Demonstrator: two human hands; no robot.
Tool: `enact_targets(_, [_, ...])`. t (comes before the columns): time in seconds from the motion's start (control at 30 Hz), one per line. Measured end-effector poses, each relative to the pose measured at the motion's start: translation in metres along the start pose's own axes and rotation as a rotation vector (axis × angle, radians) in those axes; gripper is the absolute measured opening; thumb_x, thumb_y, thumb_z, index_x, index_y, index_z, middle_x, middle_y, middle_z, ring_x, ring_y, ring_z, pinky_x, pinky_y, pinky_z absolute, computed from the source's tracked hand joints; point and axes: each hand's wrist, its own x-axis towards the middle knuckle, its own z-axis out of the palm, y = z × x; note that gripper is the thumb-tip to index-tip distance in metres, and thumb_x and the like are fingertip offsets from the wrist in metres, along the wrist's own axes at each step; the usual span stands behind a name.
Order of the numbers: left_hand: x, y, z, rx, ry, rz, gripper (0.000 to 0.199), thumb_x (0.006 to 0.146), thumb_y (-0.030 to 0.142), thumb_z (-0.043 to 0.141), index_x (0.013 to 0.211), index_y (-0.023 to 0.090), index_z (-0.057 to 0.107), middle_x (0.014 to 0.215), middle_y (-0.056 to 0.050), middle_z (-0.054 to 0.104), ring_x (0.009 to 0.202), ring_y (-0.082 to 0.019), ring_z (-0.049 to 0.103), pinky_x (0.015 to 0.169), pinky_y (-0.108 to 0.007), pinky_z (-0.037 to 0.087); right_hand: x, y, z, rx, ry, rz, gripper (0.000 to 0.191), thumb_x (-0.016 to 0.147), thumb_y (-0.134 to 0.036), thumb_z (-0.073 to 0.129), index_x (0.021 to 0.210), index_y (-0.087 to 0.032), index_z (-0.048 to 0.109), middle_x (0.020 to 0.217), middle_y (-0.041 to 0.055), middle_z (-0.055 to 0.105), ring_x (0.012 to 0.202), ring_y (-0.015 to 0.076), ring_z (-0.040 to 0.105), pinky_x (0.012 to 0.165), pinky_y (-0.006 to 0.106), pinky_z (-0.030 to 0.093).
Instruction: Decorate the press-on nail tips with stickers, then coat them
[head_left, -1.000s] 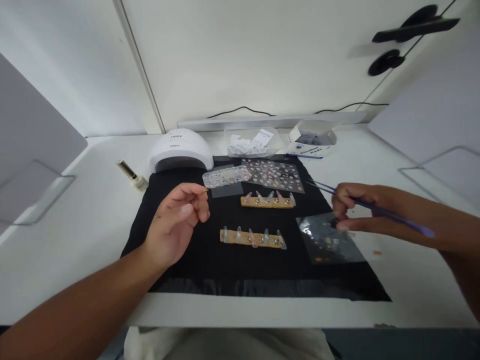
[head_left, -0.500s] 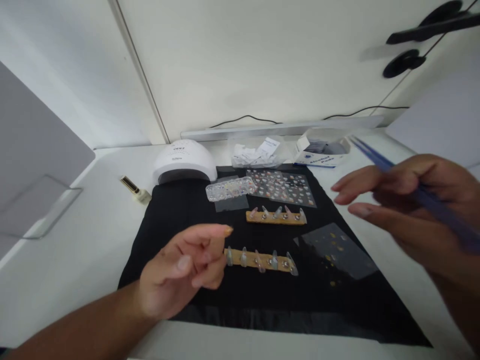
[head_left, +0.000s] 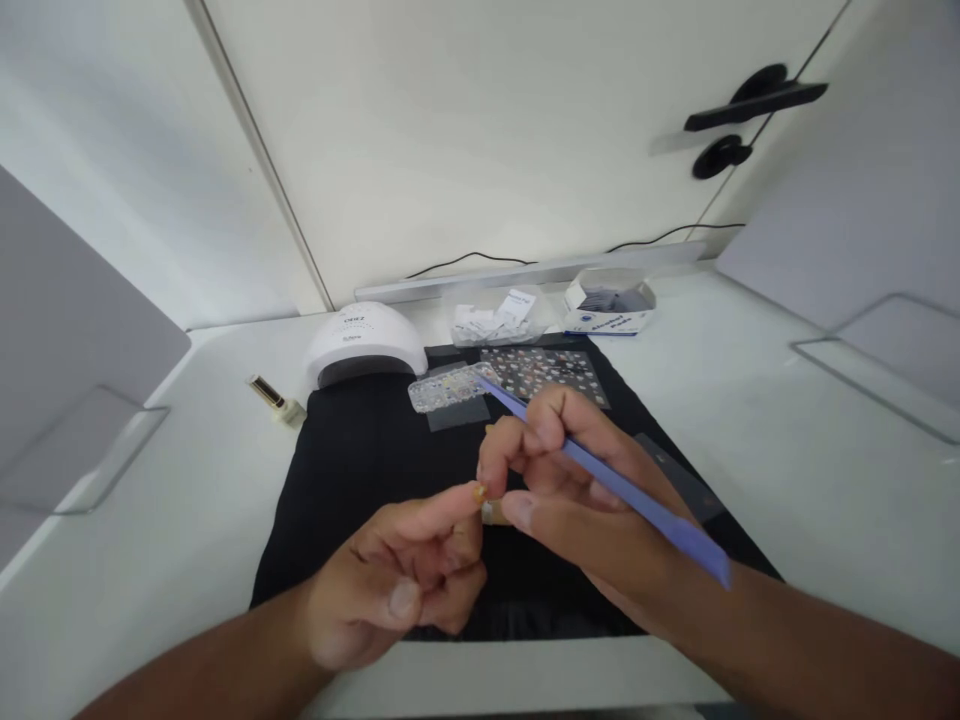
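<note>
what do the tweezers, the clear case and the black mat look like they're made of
Tweezers: coated metal or plastic, smooth and evenly purple-blue; the look leaves it open. Clear case: probably hard plastic, glossy, since it is see-through with bright glints. Black mat: likely cloth, mostly matte, judging by its dull surface.

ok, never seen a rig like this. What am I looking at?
No machine: just a person's bare hands, seen by a head-worn camera looking forward and down. The right hand holds purple tweezers. It is close beside the left hand, which has a golden bit, too small to identify, on its index fingertip. On the table lies a black cloth bearing a clear case and patterned sheets. Along its far side are a white lamp, packets and an open box; a bottle is by its left edge.
</note>
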Motion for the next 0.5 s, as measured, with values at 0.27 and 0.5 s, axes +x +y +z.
enact_targets(0.27, [-0.0011, -0.0041, 0.0009, -0.008, 0.040, -0.012, 0.049, 0.084, 0.044, 0.073, 0.132, 0.049, 0.068, 0.083, 0.003, 0.031, 0.054, -0.008, 0.026, 0.047, -0.024, 0.022, -0.0025, -0.0016, 0.0066, 0.093, 0.074, 0.023, 0.033, 0.075, -0.004, 0.067, 0.082, -0.026, 0.042, 0.076, -0.0083, 0.064, 0.069, 0.0090, 0.055, 0.063, 0.022, 0.046])
enact_targets(0.5, [-0.0030, -0.0057, 0.0013, 0.016, 0.067, -0.028, 0.051, 0.081, 0.048, 0.074, 0.131, 0.051, 0.068, 0.082, 0.003, 0.031, 0.053, -0.008, 0.027, 0.047, -0.024, 0.022, -0.0021, -0.0028, 0.0088, 0.131, 0.075, 0.062, 0.035, 0.071, -0.004, 0.068, 0.080, -0.025, 0.042, 0.074, -0.0081, 0.064, 0.066, 0.0087, 0.057, 0.061, 0.021, 0.047])
